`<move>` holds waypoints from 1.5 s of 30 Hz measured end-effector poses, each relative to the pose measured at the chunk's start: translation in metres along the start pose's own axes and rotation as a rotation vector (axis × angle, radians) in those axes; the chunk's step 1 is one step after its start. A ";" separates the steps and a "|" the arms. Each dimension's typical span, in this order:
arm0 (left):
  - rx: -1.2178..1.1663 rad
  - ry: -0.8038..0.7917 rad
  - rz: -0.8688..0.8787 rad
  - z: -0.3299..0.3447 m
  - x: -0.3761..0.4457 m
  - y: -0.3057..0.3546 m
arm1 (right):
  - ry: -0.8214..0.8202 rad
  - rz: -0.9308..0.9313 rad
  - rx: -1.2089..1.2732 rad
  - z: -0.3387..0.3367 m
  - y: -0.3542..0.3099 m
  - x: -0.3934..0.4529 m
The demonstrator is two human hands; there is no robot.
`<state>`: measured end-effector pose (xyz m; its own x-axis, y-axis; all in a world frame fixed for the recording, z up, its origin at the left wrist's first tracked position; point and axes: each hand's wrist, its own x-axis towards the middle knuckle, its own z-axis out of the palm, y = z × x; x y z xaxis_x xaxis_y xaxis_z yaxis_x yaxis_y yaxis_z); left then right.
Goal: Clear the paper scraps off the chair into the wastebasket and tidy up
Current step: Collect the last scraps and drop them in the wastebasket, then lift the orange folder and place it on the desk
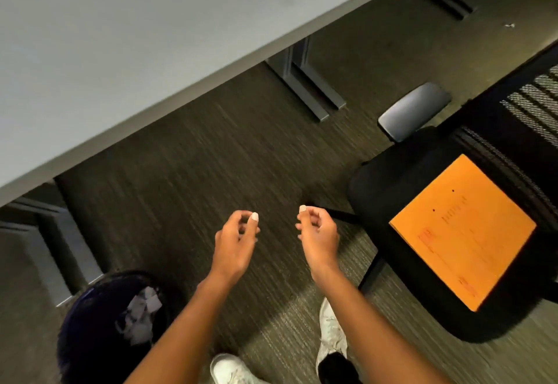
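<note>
A black office chair (401, 178) stands at the right with an orange envelope (462, 232) lying flat on its seat. No paper scraps show on the seat. A dark round wastebasket (90, 329) sits on the floor at the lower left, with several white paper scraps (140, 314) inside it. My left hand (238, 238) and my right hand (318, 232) hover side by side over the carpet between the basket and the chair. Both hands are loosely curled with the fingers apart, and neither holds anything.
A grey desk top (126, 51) fills the upper left, with its metal legs (308, 81) on the carpet behind. The chair's grey armrest (413, 110) juts toward the desk. My white shoes (332, 332) stand on the carpet below my hands.
</note>
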<state>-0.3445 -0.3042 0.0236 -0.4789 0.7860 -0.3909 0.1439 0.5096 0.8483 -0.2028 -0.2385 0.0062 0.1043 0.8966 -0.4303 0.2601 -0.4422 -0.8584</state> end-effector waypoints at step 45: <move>0.753 -0.553 0.110 0.389 0.060 0.082 | 0.712 0.590 -0.090 -0.375 0.160 0.152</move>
<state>-0.0243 -0.0791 -0.0694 0.0223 0.7990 -0.6009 0.7787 0.3630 0.5117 0.2149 -0.1647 -0.0918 0.8004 0.3428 -0.4918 0.0480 -0.8544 -0.5174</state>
